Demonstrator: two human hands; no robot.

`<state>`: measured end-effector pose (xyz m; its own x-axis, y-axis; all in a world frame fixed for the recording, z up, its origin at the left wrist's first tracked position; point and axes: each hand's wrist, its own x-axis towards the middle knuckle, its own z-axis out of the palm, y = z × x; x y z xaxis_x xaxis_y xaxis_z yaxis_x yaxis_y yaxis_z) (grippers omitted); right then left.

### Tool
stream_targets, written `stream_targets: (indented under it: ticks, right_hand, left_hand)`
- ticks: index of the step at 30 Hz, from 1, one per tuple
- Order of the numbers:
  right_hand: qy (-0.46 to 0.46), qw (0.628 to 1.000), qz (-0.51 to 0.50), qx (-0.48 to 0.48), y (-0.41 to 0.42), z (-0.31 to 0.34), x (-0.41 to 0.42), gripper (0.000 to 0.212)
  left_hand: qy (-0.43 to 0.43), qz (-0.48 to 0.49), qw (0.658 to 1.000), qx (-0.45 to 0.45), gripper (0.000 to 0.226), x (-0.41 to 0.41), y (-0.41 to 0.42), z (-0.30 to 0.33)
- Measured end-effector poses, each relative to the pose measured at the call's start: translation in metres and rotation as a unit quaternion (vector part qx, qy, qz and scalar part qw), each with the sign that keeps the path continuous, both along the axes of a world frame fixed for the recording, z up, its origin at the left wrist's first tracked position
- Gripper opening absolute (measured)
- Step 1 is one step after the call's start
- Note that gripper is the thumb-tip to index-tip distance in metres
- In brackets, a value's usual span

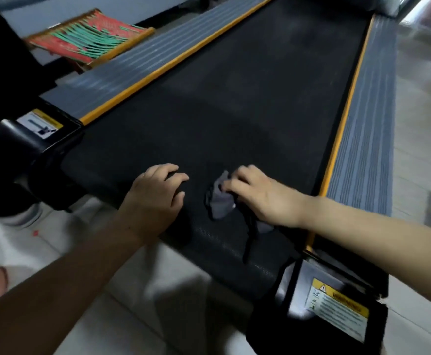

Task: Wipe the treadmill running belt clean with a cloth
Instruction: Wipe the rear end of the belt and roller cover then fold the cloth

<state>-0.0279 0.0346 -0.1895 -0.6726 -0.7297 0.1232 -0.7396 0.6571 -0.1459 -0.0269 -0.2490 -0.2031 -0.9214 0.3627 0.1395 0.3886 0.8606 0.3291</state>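
Observation:
The black running belt (247, 98) stretches away from me between two grey side rails with yellow edging. A small crumpled grey cloth (221, 201) lies on the belt near its rear end. My right hand (263, 198) lies on the cloth's right part, fingers curled over it and holding it against the belt. My left hand (155, 198) rests on the belt just left of the cloth, fingers bent and spread, with nothing in it. A dark strip of the cloth trails toward the belt's rear edge.
Black end caps with yellow-and-white warning labels sit at the rear corners, left (40, 134) and right (334, 313). A red and green woven rack (89, 39) stands beyond the left rail (137, 65). Pale tiled floor (424, 139) surrounds the treadmill.

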Motion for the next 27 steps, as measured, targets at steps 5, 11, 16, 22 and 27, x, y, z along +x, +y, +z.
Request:
stream_targets:
  ticks: [5, 11, 16, 22, 27]
  right_hand:
    - [0.008, 1.000, 0.004, -0.027, -0.036, -0.002, -0.044, 0.032]
    - [-0.080, 0.970, 0.230, -0.001, 0.000, 0.012, 0.047, 0.026]
    - [-0.020, 0.962, 0.272, -0.012, -0.044, 0.007, -0.013, 0.026]
    - [0.003, 0.983, 0.180, -0.036, -0.086, 0.008, -0.045, 0.029]
    - [-0.060, 0.956, 0.286, 0.034, -0.014, 0.019, 0.013, 0.029]
  left_hand:
    - [0.013, 0.041, 0.998, -0.049, 0.037, 0.015, -0.016, -0.006]
    - [-0.015, 0.071, 0.997, -0.033, 0.042, 0.034, -0.031, -0.001]
    - [-0.038, 0.098, 0.993, -0.056, 0.046, 0.040, -0.037, 0.004]
    - [-0.060, 0.091, 0.991, -0.078, 0.055, 0.045, -0.054, -0.007]
    - [-0.109, 0.107, 0.984, -0.095, 0.065, 0.047, -0.038, -0.006]
